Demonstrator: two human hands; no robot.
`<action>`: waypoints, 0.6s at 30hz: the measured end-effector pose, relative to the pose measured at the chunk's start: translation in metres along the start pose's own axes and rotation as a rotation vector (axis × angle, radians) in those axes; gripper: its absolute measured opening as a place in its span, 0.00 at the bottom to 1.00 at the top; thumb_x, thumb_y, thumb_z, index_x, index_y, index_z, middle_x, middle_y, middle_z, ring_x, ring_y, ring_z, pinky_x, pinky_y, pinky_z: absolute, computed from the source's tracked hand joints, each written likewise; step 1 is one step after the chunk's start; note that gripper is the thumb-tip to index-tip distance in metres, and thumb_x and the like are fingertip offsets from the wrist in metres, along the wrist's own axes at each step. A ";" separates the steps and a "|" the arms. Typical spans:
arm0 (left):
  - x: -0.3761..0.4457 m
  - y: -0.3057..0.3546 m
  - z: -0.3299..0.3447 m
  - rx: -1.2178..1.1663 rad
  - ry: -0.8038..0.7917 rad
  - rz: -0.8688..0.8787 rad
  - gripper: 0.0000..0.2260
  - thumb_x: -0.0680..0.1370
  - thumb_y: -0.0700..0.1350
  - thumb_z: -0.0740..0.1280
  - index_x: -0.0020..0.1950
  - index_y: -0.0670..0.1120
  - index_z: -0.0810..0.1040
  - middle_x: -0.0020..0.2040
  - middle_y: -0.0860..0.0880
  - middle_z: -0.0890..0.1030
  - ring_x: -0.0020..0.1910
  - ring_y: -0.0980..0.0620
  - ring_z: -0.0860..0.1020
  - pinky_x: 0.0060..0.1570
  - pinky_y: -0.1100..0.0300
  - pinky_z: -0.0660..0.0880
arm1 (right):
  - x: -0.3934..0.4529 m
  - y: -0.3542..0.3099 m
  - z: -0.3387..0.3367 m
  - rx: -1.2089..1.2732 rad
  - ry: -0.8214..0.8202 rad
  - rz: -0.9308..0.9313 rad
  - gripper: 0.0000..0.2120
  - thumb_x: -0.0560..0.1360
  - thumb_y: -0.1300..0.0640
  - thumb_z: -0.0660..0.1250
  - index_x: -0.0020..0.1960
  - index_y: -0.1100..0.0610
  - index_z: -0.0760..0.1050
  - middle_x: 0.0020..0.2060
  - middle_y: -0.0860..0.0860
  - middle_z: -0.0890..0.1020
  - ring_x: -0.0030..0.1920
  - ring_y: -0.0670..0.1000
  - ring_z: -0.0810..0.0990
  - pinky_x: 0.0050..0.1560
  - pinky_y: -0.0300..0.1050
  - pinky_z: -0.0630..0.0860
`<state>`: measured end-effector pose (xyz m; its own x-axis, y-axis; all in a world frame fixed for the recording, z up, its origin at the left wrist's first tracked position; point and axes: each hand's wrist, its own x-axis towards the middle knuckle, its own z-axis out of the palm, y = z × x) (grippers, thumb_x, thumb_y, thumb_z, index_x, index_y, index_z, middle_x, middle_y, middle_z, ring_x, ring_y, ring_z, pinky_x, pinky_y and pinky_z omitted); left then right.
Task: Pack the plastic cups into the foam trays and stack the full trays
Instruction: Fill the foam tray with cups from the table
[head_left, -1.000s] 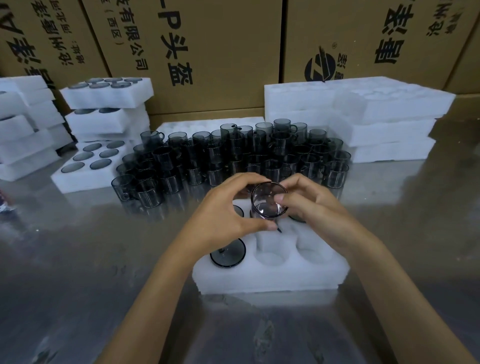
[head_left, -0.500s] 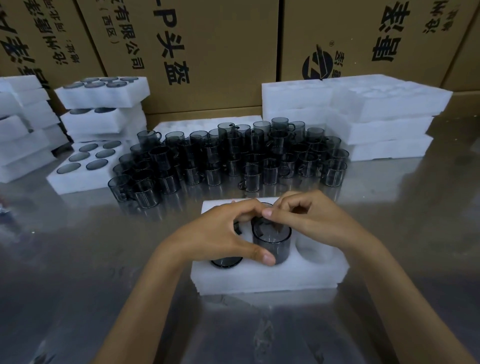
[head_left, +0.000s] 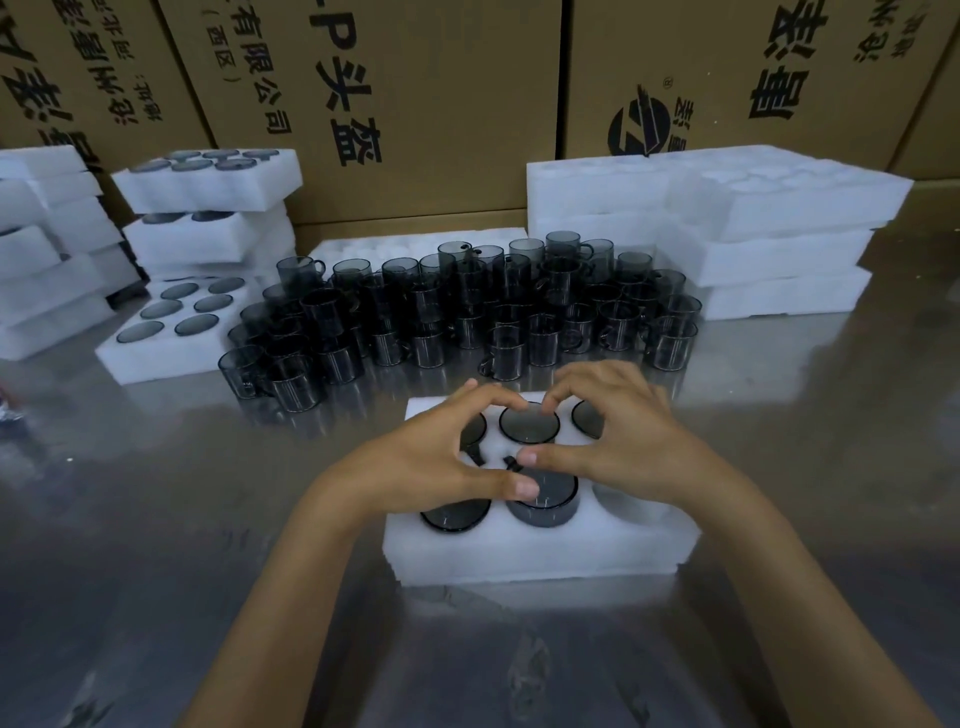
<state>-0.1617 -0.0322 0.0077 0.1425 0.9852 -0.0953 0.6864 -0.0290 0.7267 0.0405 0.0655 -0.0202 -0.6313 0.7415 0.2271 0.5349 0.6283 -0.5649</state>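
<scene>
Since half a second back, the smoky cup (head_left: 544, 498) you were lowering has sunk into the front middle pocket of the foam tray (head_left: 535, 558); before, most of its wall stood clear of the foam, now only a short band of wall shows above it, base up. Your hands have spread a little along with it.

Left hand (head_left: 431, 457): thumb tip pressing on the near left edge of that cup's upturned base, fingers arched over the back left pocket, curled but gripping nothing that can be seen.
Right hand (head_left: 623, 441): thumb laid across the foam toward the cup's handle slot, tip just beside the cup; fingers curled, their tips touching the far rim of the back middle cup (head_left: 529, 423). Whether they press on it cannot be told.

Tray sits on the shiny metal table (head_left: 156, 545), just in front of you. Cups show in front left, back left, back middle and back right pockets, all base up; front right pocket (head_left: 626, 506) shows white foam only.

Behind the tray: a crowd of loose cups (head_left: 467, 312), upright. Left of them, a filled tray (head_left: 171, 332) lying flat, and behind it a stack of filled trays (head_left: 208, 208). Right rear: a pile of empty trays (head_left: 753, 234). Printed cartons (head_left: 415, 104) line the back.
</scene>
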 end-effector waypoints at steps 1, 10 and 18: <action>0.001 0.000 0.001 0.011 -0.003 -0.031 0.30 0.68 0.61 0.76 0.65 0.71 0.67 0.76 0.69 0.58 0.77 0.67 0.47 0.70 0.61 0.57 | 0.000 0.000 0.000 -0.068 0.010 0.008 0.31 0.58 0.23 0.66 0.56 0.38 0.74 0.62 0.33 0.67 0.65 0.36 0.55 0.63 0.43 0.49; 0.005 -0.002 0.005 0.107 -0.035 -0.131 0.41 0.64 0.66 0.75 0.73 0.70 0.60 0.79 0.67 0.49 0.78 0.64 0.40 0.79 0.48 0.47 | -0.001 0.003 0.004 -0.042 -0.091 0.145 0.45 0.59 0.23 0.68 0.72 0.37 0.65 0.64 0.34 0.63 0.72 0.38 0.52 0.67 0.46 0.48; 0.011 -0.004 0.015 0.263 0.160 -0.027 0.29 0.74 0.53 0.72 0.72 0.64 0.67 0.78 0.61 0.60 0.78 0.59 0.52 0.70 0.61 0.50 | -0.002 0.001 0.005 -0.041 0.021 0.079 0.41 0.57 0.24 0.68 0.66 0.39 0.74 0.61 0.33 0.68 0.67 0.39 0.58 0.64 0.44 0.52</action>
<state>-0.1521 -0.0241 -0.0064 0.0216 0.9997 0.0111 0.8522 -0.0242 0.5226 0.0393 0.0638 -0.0248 -0.5750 0.7934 0.1998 0.6053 0.5768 -0.5485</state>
